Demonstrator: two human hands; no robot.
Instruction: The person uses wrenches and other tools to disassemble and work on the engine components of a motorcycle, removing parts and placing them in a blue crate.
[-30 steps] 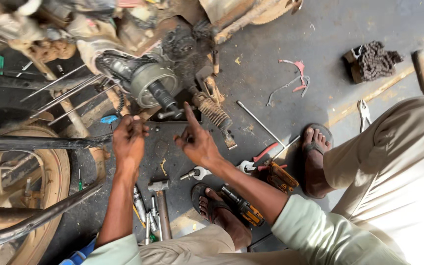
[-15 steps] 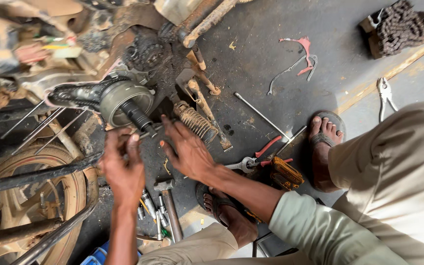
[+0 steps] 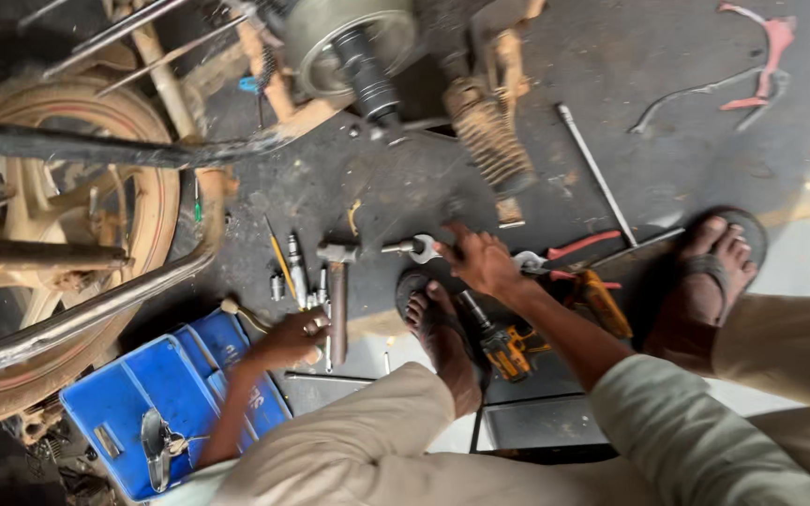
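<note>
My right hand point(image 3: 482, 264) reaches over the dark floor, fingers spread, its fingertips at the jaw end of a silver spanner point(image 3: 412, 248). My left hand point(image 3: 291, 339) is curled around a pale-handled tool point(image 3: 236, 311) beside the blue tool box point(image 3: 133, 403), close to the handle of a hammer point(image 3: 337, 290). Several sockets and small tools point(image 3: 294, 272) lie next to the hammer. Above them hangs a motorcycle's wheel hub with its axle point(image 3: 363, 56) and a rusty spring shock absorber point(image 3: 491, 141).
A muddy wheel and frame tubes point(image 3: 77, 234) fill the left. Red-handled pliers point(image 3: 578, 248), an orange-handled tool point(image 3: 602, 300), a yellow driver point(image 3: 503, 342) and a long steel rod point(image 3: 597, 173) lie by my sandalled feet point(image 3: 438, 328) point(image 3: 710, 272).
Both hands have come down from the hub and axle to the tools on the floor. The view has shifted lower, and the blue tool box now shows.
</note>
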